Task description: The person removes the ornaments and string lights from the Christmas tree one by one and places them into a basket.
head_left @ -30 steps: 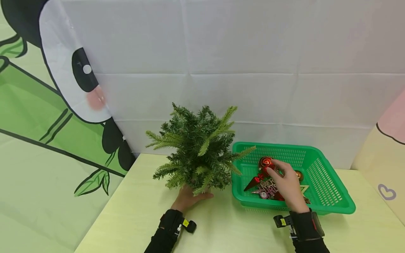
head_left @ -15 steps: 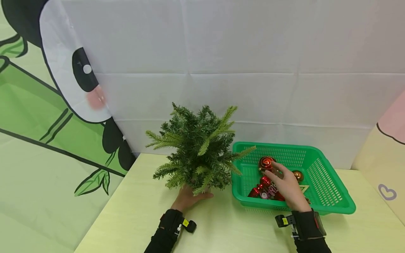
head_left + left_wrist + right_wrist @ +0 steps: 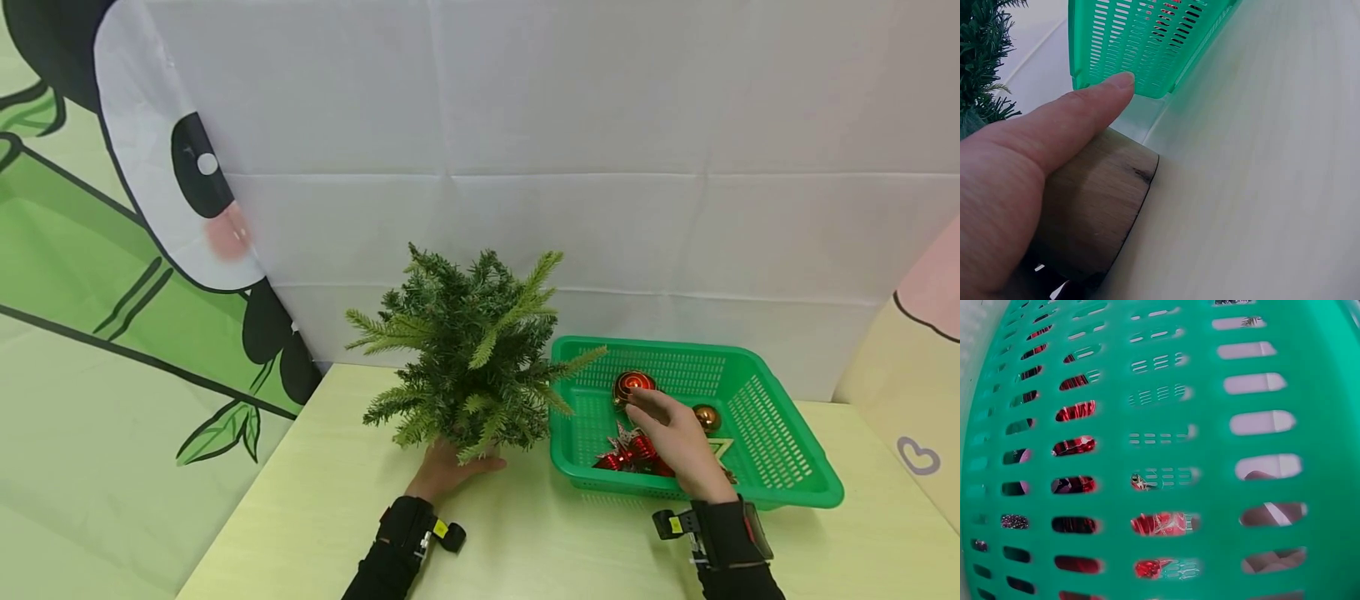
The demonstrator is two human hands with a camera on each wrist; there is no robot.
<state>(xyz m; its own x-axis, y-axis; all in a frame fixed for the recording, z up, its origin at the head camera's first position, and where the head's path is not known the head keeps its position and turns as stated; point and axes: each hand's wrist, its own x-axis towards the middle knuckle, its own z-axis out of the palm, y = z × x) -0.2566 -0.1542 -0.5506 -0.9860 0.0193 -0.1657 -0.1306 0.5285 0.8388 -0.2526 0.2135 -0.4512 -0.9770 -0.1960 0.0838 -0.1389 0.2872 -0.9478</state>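
Observation:
A small artificial Christmas tree (image 3: 472,358) stands left of the green plastic basket (image 3: 780,433). My left hand (image 3: 447,473) holds it low down; in the left wrist view, the thumb (image 3: 1079,115) lies along its round wooden base (image 3: 1100,200). My right hand (image 3: 682,442) is inside the basket over the ornaments, thumb and forefinger apart. Ahead of its fingertips lies a red swirl-patterned ball (image 3: 632,387). Shiny red ornaments (image 3: 637,450) and a silver star (image 3: 622,435) lie under and left of the hand. In the right wrist view, the basket wall (image 3: 1204,450) hides most of that hand.
A gold ball (image 3: 707,417) and a yellow-green star outline (image 3: 722,448) lie in the basket, right of the hand. A white cloth backdrop (image 3: 480,200) hangs behind the pale yellow table (image 3: 300,500). One tree branch (image 3: 581,362) overhangs the basket's left rim.
The right hand has drawn slightly back from the swirl ball. Beneath it the ornaments have shifted: the red pointed one has moved, the lettered piece is covered, and silver stars show. Left hand and tree stay still.

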